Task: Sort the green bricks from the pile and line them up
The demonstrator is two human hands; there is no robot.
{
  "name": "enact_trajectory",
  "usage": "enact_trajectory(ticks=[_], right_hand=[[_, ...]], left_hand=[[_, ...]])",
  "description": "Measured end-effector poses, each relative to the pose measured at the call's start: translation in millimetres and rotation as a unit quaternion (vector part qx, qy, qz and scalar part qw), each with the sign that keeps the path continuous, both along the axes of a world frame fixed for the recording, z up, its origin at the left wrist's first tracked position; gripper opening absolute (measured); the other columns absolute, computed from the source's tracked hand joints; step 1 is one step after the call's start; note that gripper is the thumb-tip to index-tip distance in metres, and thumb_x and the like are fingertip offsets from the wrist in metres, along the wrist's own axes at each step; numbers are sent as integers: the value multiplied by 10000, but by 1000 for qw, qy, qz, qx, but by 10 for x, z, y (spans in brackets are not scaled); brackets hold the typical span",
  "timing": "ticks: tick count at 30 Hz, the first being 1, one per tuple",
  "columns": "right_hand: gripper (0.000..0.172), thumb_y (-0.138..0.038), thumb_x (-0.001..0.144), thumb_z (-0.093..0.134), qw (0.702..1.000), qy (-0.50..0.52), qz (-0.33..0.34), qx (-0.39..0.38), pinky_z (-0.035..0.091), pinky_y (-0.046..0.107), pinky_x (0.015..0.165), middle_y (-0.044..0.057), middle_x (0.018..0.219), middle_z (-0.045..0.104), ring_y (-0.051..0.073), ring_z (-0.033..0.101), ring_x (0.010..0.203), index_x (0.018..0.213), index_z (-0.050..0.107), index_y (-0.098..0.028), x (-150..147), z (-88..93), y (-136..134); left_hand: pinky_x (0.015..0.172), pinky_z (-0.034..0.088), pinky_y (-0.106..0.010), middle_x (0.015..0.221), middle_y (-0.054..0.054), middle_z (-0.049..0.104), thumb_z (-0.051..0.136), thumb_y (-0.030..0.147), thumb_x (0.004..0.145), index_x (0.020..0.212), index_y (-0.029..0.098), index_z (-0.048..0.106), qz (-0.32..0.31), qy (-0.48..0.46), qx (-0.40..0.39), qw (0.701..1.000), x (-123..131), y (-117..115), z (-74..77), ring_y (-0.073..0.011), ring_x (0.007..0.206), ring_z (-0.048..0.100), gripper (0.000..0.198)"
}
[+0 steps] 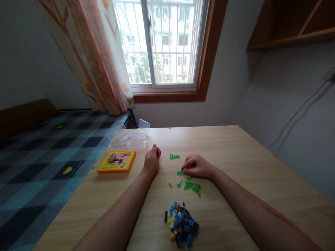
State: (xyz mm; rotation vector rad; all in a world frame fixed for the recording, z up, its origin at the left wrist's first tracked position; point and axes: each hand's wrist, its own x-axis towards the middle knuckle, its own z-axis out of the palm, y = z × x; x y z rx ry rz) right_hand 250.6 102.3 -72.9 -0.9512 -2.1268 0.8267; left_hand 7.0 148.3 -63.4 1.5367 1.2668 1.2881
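Observation:
My left hand (152, 158) rests closed on the table, left of a short row of green bricks (174, 157); whether anything is inside it is hidden. My right hand (196, 166) has its fingertips together on small green bricks (180, 172) just in front of the row. Loose green bricks (192, 186) lie scattered nearer to me, below my right hand. Closer still is a mixed pile (182, 225) of blue, brown and pale yellow bricks.
On the left of the wooden table (209, 139) lies a yellow-orange box (117, 161), with clear plastic packaging (129, 139) behind it. A bed with a checked cover (52, 150) stands left of the table. A wall and window are beyond.

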Motion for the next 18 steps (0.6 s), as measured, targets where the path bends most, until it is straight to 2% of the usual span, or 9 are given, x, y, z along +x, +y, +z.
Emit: enact_trajectory(ticks=[5, 11, 13, 15, 18], right_hand=[[61, -248, 804, 767, 998, -35, -3, 53, 416, 265, 680, 27, 715, 666, 135, 570, 682, 828, 814, -216, -31, 5, -20], [83, -230, 862, 718, 991, -88, -65, 78, 412, 276, 715, 29, 726, 660, 151, 575, 725, 834, 795, -214, -48, -26, -5], [118, -241, 900, 681, 985, -116, -90, 95, 421, 285, 738, 44, 775, 683, 165, 592, 770, 877, 795, -218, -54, -45, 5], [162, -265, 936, 641, 977, -141, -116, 114, 431, 296, 760, 59, 822, 698, 178, 605, 809, 917, 796, -221, -58, -60, 8], [194, -273, 958, 606, 969, -140, -158, 126, 442, 300, 770, 67, 860, 701, 184, 613, 831, 983, 791, -220, -58, -62, -8]], left_hand=[[572, 363, -319, 479, 17, 362, 263, 532, 999, 553, 237, 390, -1, 45, 33, 998, 0, -17, 14, -153, 512, 382, 550], [598, 356, -318, 510, 15, 395, 248, 559, 979, 551, 234, 384, -11, 106, 49, 993, 6, -42, 6, -157, 546, 422, 554], [599, 343, -314, 527, 9, 439, 263, 543, 978, 556, 224, 411, -52, 161, 67, 983, 29, -93, 22, -158, 561, 447, 549], [590, 325, -300, 547, 7, 479, 315, 514, 973, 568, 210, 450, -128, 224, 85, 962, 56, -160, 60, -154, 574, 456, 523], [575, 318, -269, 591, 14, 539, 509, 431, 898, 627, 194, 562, -224, 294, 93, 924, 79, -252, 143, -144, 598, 470, 364]])
